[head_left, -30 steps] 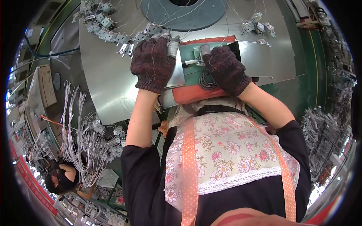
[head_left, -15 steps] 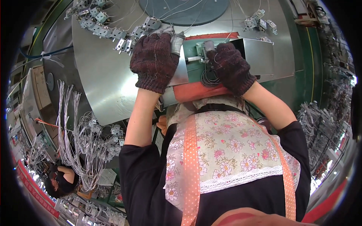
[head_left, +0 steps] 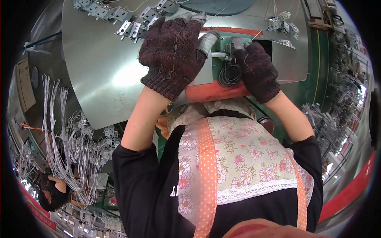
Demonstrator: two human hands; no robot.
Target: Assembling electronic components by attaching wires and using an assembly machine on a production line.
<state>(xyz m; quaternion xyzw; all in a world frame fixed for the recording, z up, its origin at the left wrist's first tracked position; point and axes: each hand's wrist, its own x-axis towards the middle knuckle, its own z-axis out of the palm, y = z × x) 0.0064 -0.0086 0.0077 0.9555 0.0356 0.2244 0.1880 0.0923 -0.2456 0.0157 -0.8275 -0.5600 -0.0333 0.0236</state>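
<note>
Both of my hands wear dark maroon knitted gloves with grey-wrapped fingertips. My left hand (head_left: 172, 53) hovers over the shiny metal tabletop (head_left: 95, 79), beside a row of small metal brackets (head_left: 121, 15). Its fingers reach forward and its thumb stands apart, with nothing seen between them. My right hand (head_left: 257, 69) is curled against a small metal fixture (head_left: 228, 50) in the green gap between the metal sheets. What its fingers grip is hidden. A white rod (head_left: 218, 54) points from the fixture toward my left thumb. Below hangs a coil of dark cable (head_left: 229, 75).
A dark round disc (head_left: 216, 6) lies at the far edge, with thin wires near it. More wired brackets (head_left: 283, 25) sit at the far right. A red padded strip (head_left: 214, 92) edges the bench before me. Bundles of pale wires (head_left: 59, 131) hang at left.
My left hand has lifted and come nearer the middle, its thumb spreading away from the fingers. My right hand stays by the fixture. The whole view has shifted a little.
</note>
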